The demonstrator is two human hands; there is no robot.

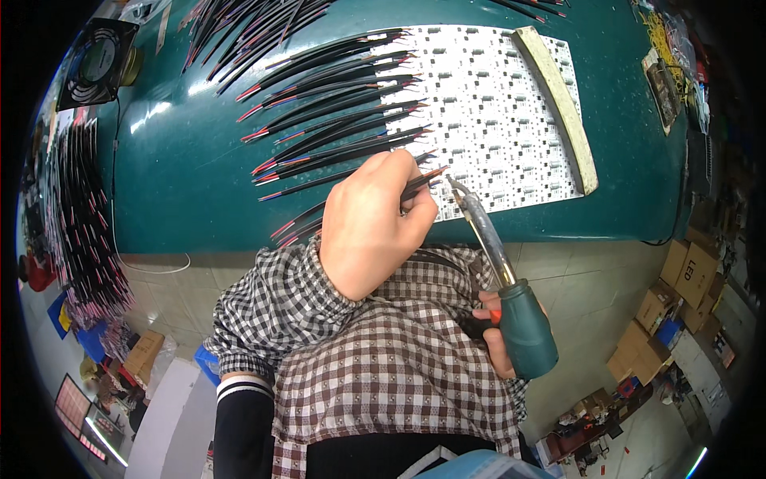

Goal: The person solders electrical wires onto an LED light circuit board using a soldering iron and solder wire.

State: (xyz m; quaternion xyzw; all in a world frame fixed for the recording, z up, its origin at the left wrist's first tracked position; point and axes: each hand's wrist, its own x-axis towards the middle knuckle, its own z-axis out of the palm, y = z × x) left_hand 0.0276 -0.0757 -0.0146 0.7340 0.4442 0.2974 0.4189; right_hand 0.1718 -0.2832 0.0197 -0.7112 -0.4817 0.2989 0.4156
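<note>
My left hand [375, 219] is closed in a pinch on a black-sheathed cable [421, 182], its bared wire end over the near left edge of a white circuit board panel [499, 104]. In my right hand [496, 347] is a soldering iron [527, 331] with a dark green body, gripped from behind and partly hidden by it. The iron's bent tip meets or almost meets the wire end; I cannot tell which. Along the panel's left edge lies a row of black cables [335, 100] with red, blue and white wire ends.
A pale, slightly curved bar [558, 112] lies across the panel's right side. More cables [247, 32] are heaped at the far left of the green table [191, 176]; others [84, 215] hang further left. A black fan [97, 62] stands in the far left corner. Cardboard boxes [686, 271] are stacked at right.
</note>
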